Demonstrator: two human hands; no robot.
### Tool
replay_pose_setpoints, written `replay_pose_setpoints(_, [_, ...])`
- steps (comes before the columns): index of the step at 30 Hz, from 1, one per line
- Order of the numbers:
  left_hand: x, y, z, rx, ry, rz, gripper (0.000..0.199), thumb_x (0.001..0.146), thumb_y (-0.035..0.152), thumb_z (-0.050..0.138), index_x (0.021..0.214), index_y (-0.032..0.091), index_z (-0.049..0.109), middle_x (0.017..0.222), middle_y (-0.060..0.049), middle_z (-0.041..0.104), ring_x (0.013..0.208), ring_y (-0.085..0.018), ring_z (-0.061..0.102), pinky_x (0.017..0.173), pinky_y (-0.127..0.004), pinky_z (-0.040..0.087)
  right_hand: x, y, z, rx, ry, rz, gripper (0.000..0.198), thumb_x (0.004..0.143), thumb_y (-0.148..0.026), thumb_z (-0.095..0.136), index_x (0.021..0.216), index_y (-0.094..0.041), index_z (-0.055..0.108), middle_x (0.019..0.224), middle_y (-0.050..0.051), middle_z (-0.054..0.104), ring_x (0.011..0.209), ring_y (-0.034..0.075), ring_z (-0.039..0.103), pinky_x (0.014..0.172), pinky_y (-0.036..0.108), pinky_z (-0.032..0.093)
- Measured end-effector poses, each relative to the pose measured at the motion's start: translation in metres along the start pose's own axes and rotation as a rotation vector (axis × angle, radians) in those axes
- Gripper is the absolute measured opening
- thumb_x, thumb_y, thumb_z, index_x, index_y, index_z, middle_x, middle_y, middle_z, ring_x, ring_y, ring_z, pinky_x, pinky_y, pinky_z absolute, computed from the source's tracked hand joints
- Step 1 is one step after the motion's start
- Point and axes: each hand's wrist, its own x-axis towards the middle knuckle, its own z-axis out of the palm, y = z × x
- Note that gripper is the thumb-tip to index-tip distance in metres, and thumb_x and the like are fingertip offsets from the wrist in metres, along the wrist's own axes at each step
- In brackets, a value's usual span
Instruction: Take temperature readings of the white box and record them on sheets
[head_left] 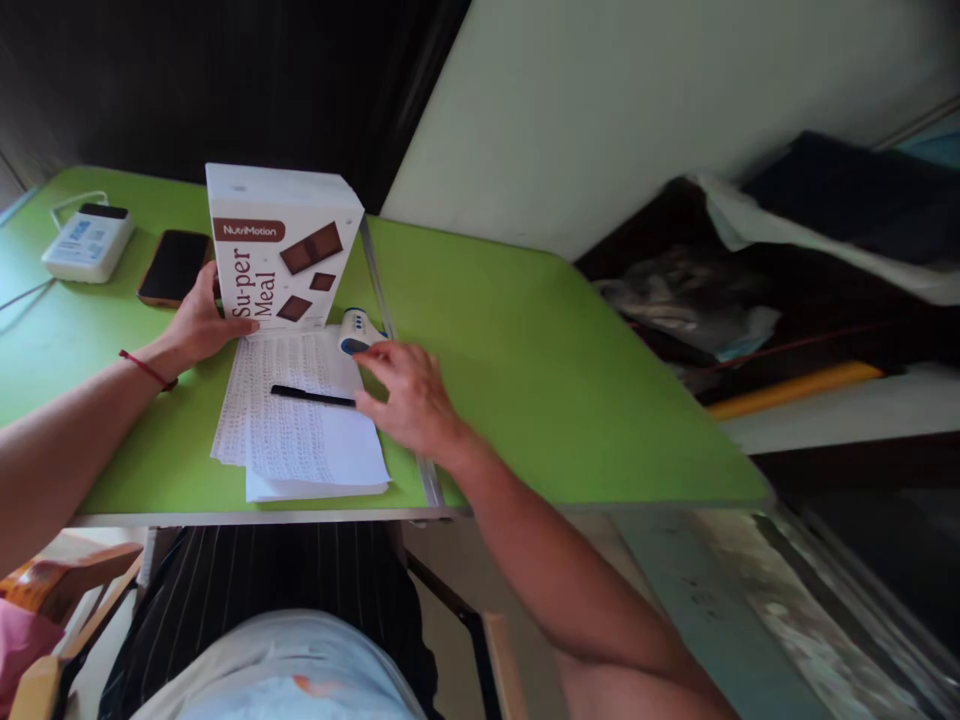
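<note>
A white box [259, 200] printed "NutriMotion Su-per Meal" stands upright on the green table. My left hand [201, 322] grips its lower left edge, thumb across the front and the other fingers mostly hidden behind. My right hand [411, 398] is over the right side of the papers, thumb and index finger apart. Its index fingertip overlaps a small white-and-blue device [355, 326] whose kind I cannot make out; contact is unclear. The thumb lies by the end of a black pen [309, 395]. Under the pen is a stack of papers [300, 440] covered with rows of small print or writing.
A phone [174, 264] lies left of the box, and a white device with a cable [88, 243] sits farther left. A metal strip [379, 280] crosses the green table [525, 380]. At right are shelves with plastic bags [690, 300]. Wall and dark panel rise behind.
</note>
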Motion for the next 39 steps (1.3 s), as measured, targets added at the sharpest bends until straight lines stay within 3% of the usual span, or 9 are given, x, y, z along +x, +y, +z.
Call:
replay_pose_setpoints(3, [0.0,0.003,-0.001,0.007,0.118,-0.115,0.079,0.062,0.033,0.094,0.13,0.019,0.056,0.127,-0.012,0.069,0.117,-0.035,0.066,0.097,-0.049,0.058,0.033,0.028,-0.008,-0.009,-0.086,0.095,0.033,0.072,-0.014,0.083,0.103,-0.022,0.076,0.105,0.01,0.069,0.1,0.03,0.062,0.092,0.053,0.049])
replay_pose_setpoints(8, [-0.002,0.017,-0.001,-0.05,0.087,-0.188,0.08,0.063,0.035,0.092,0.132,0.019,0.055,0.125,-0.014,0.072,0.114,-0.033,0.07,0.092,-0.047,0.062,0.061,0.051,-0.004,0.01,-0.353,0.364,0.025,0.06,-0.017,0.088,0.072,-0.022,0.067,0.065,-0.002,0.058,0.062,0.016,0.054,0.068,0.036,0.048])
replay_pose_setpoints(10, [-0.003,0.021,-0.001,-0.1,0.091,-0.183,0.077,0.065,0.038,0.092,0.131,0.019,0.056,0.121,-0.013,0.074,0.109,-0.032,0.073,0.09,-0.044,0.063,0.06,0.05,-0.003,0.079,-0.369,0.447,0.022,0.062,-0.02,0.085,0.072,-0.023,0.066,0.061,-0.004,0.058,0.056,0.014,0.051,0.061,0.032,0.045])
replay_pose_setpoints(12, [-0.003,0.024,0.0,-0.157,0.116,-0.183,0.072,0.067,0.044,0.091,0.127,0.019,0.059,0.118,-0.012,0.076,0.106,-0.031,0.074,0.088,-0.042,0.064,0.056,0.046,-0.004,0.207,-0.296,0.503,0.022,0.062,-0.02,0.083,0.078,-0.023,0.068,0.064,-0.004,0.062,0.056,0.015,0.053,0.059,0.031,0.044])
replay_pose_setpoints(15, [-0.005,0.03,0.0,-0.221,0.127,-0.205,0.065,0.072,0.052,0.088,0.122,0.018,0.064,0.113,-0.012,0.078,0.104,-0.03,0.075,0.089,-0.043,0.064,0.052,0.032,-0.007,0.542,-0.109,0.461,0.023,0.065,-0.025,0.08,0.086,-0.022,0.069,0.073,-0.001,0.068,0.064,0.016,0.058,0.06,0.031,0.047])
replay_pose_setpoints(18, [-0.007,0.038,0.001,-0.261,0.104,-0.202,0.061,0.076,0.056,0.085,0.118,0.016,0.068,0.113,-0.013,0.079,0.104,-0.03,0.075,0.092,-0.045,0.063,0.05,0.004,-0.005,0.949,0.0,0.392,0.026,0.074,-0.043,0.074,0.085,-0.022,0.065,0.07,-0.002,0.063,0.063,0.014,0.057,0.059,0.031,0.049])
replay_pose_setpoints(22, [-0.011,0.05,0.005,-0.297,0.045,-0.139,0.052,0.083,0.056,0.078,0.116,0.017,0.07,0.117,-0.014,0.078,0.106,-0.03,0.074,0.089,-0.043,0.064,0.047,-0.036,0.003,1.27,-0.038,0.453,0.035,0.073,-0.055,0.072,0.081,-0.024,0.059,0.064,-0.004,0.058,0.055,0.013,0.054,0.053,0.03,0.051])
replay_pose_setpoints(29, [-0.016,0.054,0.009,-0.231,-0.025,-0.147,0.049,0.085,0.054,0.076,0.114,0.016,0.069,0.114,-0.014,0.078,0.096,-0.026,0.075,0.08,-0.038,0.063,0.044,-0.05,0.008,1.365,-0.141,0.555,0.048,0.067,-0.066,0.078,0.079,-0.024,0.058,0.068,-0.005,0.055,0.056,0.012,0.054,0.052,0.03,0.057])
replay_pose_setpoints(39, [-0.015,0.053,0.006,-0.12,-0.047,-0.109,0.047,0.088,0.057,0.071,0.112,0.016,0.071,0.111,-0.011,0.078,0.093,-0.024,0.073,0.077,-0.032,0.059,0.043,-0.053,0.016,1.407,-0.22,0.525,0.055,0.058,-0.069,0.086,0.079,-0.024,0.06,0.07,-0.005,0.059,0.062,0.014,0.06,0.058,0.032,0.06])
